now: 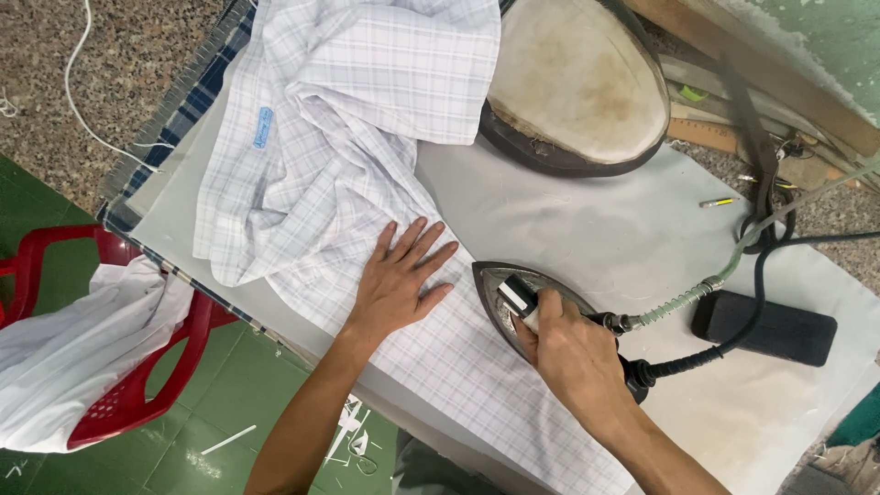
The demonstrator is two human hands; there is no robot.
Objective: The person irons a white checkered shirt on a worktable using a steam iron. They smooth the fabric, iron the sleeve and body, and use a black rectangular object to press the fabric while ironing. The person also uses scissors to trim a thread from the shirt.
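Grey padded desk (587, 229) carries a white checked shirt (339, 156); left hand (399, 284) lies flat, fingers apart, pinning the cloth taut, while right hand (573, 353) has fingers clamped on the steam iron (513, 298) at the shirt's edge.

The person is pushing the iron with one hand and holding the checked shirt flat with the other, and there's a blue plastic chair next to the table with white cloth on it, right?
Almost. The chair is red, not blue, as the head view shows. The rest holds: the right hand grips the iron, the left hand lies flat on the checked shirt, and white cloth lies on the chair beside the table.
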